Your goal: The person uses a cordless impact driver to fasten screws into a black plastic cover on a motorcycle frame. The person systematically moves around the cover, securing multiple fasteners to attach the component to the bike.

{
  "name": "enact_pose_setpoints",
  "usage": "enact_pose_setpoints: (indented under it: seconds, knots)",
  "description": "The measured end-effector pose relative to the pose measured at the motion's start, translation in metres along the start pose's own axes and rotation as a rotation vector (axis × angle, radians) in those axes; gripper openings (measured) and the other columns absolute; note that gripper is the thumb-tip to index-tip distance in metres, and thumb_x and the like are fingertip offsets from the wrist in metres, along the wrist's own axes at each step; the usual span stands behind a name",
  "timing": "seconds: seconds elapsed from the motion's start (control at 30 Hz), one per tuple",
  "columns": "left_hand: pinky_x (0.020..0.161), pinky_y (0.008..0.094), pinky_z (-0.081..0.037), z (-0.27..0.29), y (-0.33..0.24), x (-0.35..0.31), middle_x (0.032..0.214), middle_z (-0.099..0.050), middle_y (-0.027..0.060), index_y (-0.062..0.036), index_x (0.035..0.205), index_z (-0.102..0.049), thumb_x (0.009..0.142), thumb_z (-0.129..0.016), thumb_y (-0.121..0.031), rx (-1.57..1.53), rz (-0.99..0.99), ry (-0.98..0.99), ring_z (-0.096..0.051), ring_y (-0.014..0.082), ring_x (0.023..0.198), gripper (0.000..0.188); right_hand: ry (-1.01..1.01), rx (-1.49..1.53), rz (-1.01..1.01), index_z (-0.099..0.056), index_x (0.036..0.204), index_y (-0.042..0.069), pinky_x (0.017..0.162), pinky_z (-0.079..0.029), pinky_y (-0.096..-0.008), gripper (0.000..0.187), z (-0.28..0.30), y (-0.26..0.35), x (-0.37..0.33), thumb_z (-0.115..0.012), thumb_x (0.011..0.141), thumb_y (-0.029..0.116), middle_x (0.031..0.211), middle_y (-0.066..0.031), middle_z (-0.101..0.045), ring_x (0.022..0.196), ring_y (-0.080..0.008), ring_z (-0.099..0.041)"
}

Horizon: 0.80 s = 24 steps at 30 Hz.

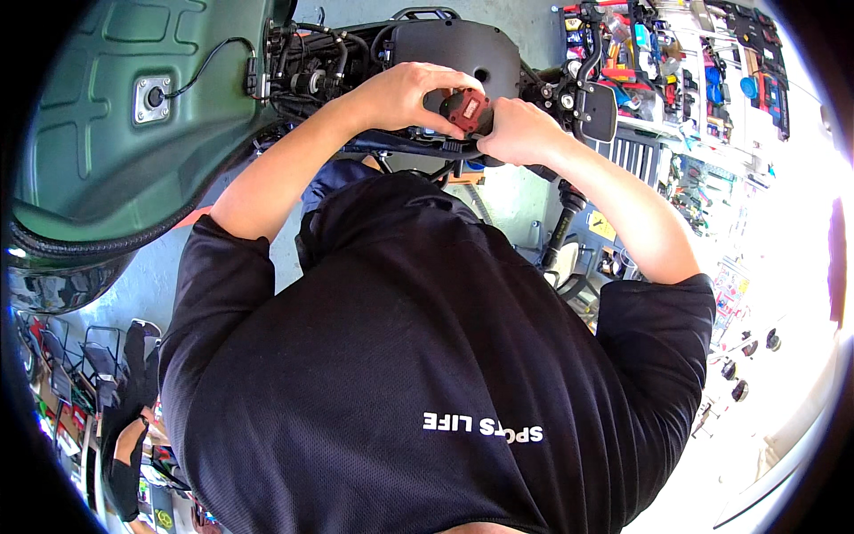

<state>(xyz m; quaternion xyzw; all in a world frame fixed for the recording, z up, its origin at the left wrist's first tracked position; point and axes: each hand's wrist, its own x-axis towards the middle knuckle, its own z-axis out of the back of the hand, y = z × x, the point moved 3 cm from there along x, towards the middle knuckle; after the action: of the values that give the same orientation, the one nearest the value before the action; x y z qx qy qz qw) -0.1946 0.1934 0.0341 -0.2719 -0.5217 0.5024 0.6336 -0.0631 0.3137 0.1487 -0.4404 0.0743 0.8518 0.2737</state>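
Pale floor (535, 28) lies beyond the left hand (407, 96) and right hand (527, 133), top centre, gripping a red-faced device (471, 109) from both sides, seemingly for steadiness.

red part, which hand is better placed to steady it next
Probably the left hand: its thumb and fingers spread around the left side of the red part, almost framing it. The right hand is bunched at the right edge, its exact contact hard to see.

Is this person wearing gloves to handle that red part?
No, the left hand and the right hand at the red part both show bare skin.
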Motion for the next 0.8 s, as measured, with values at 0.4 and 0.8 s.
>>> enact_pose_setpoints:
  seconds: [0.4, 0.8]
  knots:
    - [0.115, 0.0475, -0.056, -0.0041, 0.0046, -0.0036, 0.132, -0.080, 0.0092, -0.0139, 0.144, -0.074, 0.082, -0.099, -0.036, 0.016, -0.031, -0.025, -0.074, 0.0353, 0.124, 0.070, -0.019, 0.006, 0.017, -0.079, 0.080, -0.006, 0.088, -0.066, -0.0457, 0.037, -0.0089, -0.0067, 0.0092, -0.073, 0.086, 0.030, 0.068, -0.0179, -0.076, 0.077, -0.0345, -0.083]
    - [0.114, 0.0480, -0.056, -0.0059, 0.0087, -0.0034, 0.132, -0.080, 0.0096, -0.0150, 0.144, -0.073, 0.083, -0.097, -0.036, 0.030, -0.050, -0.019, -0.074, 0.0361, 0.123, 0.069, -0.035, 0.028, 0.011, -0.080, 0.082, -0.007, 0.092, -0.065, -0.0490, 0.037, -0.0087, -0.0055, 0.0080, -0.072, 0.085, 0.029, 0.075, -0.0223, -0.078, 0.089, -0.0390, -0.084]
